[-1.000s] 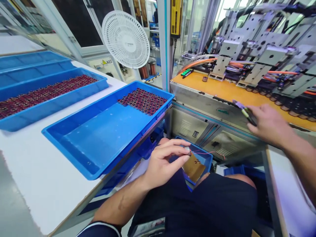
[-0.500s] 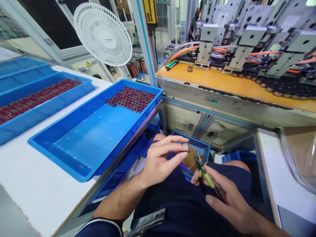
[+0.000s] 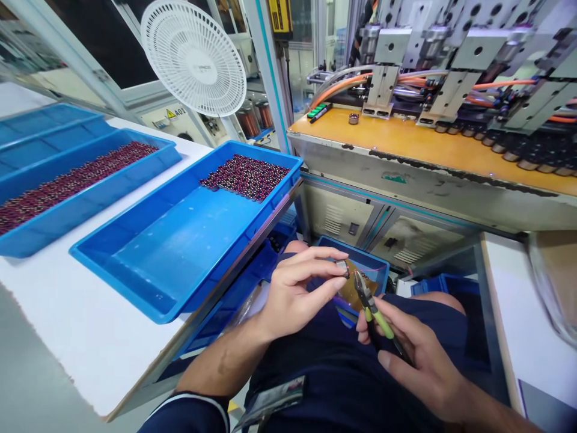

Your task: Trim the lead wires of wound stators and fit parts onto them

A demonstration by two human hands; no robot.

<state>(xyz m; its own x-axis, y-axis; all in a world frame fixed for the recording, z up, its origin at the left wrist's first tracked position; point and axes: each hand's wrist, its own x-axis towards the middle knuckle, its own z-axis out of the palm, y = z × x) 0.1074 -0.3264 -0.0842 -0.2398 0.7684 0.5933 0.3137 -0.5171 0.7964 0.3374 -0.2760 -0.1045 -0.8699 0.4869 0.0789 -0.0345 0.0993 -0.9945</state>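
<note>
Over my lap, my left hand (image 3: 300, 291) pinches a small wound coil (image 3: 342, 267) between thumb and forefinger. My right hand (image 3: 412, 352) is closed round the green handles of small cutting pliers (image 3: 372, 307), whose jaws point up at the coil, almost touching it. Just beyond both hands, a small blue bin (image 3: 376, 267) holding wire scraps sits by my knees.
A blue tray (image 3: 135, 273) with a patch of dark red coils (image 3: 246, 175) lies on the white table at left, with more trays (image 3: 54, 207) behind. A white fan (image 3: 193, 57) stands at the back. An orange-topped machine (image 3: 419, 141) with clamps fills the right.
My right hand came back from the machine's orange top with the pliers and brought them to the coil at my lap. The left hand stayed put, pinching the coil.
</note>
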